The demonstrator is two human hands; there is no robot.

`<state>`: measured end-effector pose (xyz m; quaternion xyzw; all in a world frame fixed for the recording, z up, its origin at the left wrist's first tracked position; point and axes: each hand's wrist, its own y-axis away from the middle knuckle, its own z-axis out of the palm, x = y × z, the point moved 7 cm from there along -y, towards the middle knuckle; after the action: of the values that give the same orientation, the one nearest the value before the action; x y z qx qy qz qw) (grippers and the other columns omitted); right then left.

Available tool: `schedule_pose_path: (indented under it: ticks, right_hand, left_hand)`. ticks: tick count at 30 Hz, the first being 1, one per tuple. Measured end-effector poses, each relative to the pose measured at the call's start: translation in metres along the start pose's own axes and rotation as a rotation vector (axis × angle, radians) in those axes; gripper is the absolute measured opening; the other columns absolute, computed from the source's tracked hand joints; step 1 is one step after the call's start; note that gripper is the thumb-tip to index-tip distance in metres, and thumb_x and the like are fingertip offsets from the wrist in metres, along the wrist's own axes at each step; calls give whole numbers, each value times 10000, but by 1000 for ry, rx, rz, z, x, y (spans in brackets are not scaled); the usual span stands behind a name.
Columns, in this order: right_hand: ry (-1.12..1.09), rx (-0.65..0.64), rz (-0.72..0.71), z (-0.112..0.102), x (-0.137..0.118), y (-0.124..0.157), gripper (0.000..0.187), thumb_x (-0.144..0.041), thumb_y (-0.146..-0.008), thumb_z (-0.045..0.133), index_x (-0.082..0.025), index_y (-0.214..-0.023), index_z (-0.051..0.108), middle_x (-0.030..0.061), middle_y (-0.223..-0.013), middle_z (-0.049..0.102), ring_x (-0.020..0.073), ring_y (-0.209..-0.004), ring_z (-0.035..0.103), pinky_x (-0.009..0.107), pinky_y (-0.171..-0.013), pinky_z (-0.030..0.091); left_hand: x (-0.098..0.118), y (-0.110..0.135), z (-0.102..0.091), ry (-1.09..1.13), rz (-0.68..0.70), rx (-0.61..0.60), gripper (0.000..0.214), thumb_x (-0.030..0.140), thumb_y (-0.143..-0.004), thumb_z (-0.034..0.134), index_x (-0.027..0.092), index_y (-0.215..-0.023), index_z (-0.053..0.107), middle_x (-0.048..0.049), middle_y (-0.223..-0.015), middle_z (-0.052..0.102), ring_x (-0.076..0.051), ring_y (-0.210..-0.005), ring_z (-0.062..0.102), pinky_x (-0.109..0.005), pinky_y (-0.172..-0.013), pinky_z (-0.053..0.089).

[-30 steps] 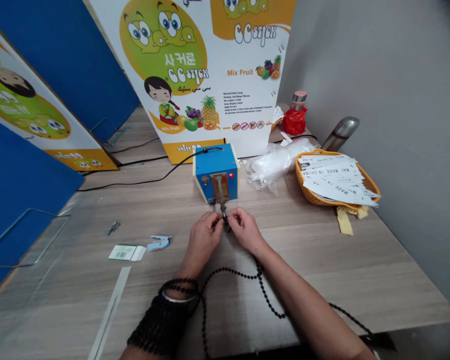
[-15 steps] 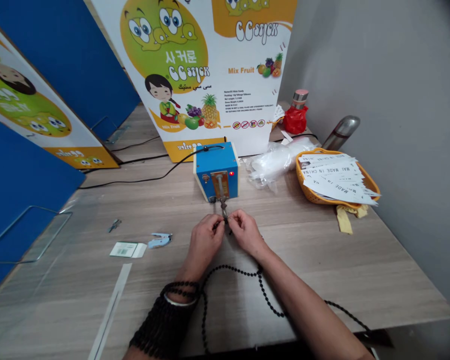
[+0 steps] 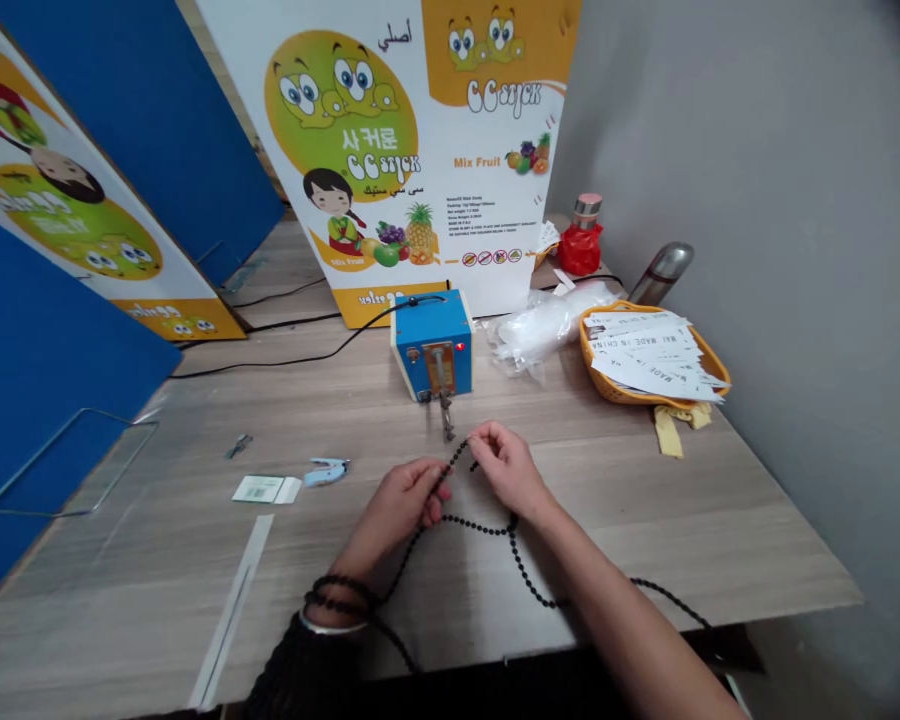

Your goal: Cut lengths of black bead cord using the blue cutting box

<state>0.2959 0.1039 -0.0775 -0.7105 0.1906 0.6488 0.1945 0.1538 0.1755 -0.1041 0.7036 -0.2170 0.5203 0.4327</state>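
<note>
A string of small black beads (image 3: pixel 457 456) stretches between my two hands in front of a small blue machine. My left hand (image 3: pixel 409 495) is closed around the string, thumb and fingers together. My right hand (image 3: pixel 506 465) pinches it higher up, with a short tail of beads below the fingertips. More of the string loops over the table and runs under my right forearm. Other black strands circle my left wrist. The blue machine (image 3: pixel 433 322) shows a lit red switch, and its metal tip (image 3: pixel 447 420) points towards me, just beyond my hands and apart from them.
Left of my hands lie a light-blue clipper-like tool (image 3: pixel 326 471), a small white packet (image 3: pixel 262 489), and a pale strip (image 3: pixel 232 610). An orange basket (image 3: pixel 630 395) of printed paper labels stands right, beside clear plastic bags (image 3: pixel 544 330). A large printed carton (image 3: pixel 487 230) rises behind.
Both hands have drawn back from the machine's metal tip towards me. The left has moved lower, and a length of beads now stretches between them. The view has shifted slightly.
</note>
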Motion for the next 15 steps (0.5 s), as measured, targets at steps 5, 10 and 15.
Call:
schedule_pose_path:
  ticks: [5, 10, 15]
  right_hand:
    - [-51, -96, -20, -11, -42, 23, 393, -542, -885, 552, -173, -1009, 604, 21, -841, 592, 135, -661, 496, 224, -567, 392]
    - [-22, -207, -84, -9, -98, 68, 413, -569, -974, 440, -186, -1004, 591, 25, -851, 579, 139, -732, 525, 205, -569, 412]
    - [105, -429, -252, 9, -161, 116, 429, -537, -1012, 384, -176, -865, 563, 6, -789, 578, 133, -722, 553, 217, -629, 422]
  left_hand:
    - [2, 69, 7, 517, 104, -264, 698, 704, -683, 703, 309, -1248, 595, -46, -836, 670, -76, -321, 385, -211, -288, 253]
    - [58, 121, 9, 427, 275, 3, 914, 769, -636, 702, 324, -1397, 462, -135, -1202, 619, -143, -572, 571, -220, -369, 376]
    - [90, 135, 53, -71, 236, 38, 435, 437, -768, 702, 161, -1098, 644, -45, -745, 637, -148, -593, 548, -226, -496, 431]
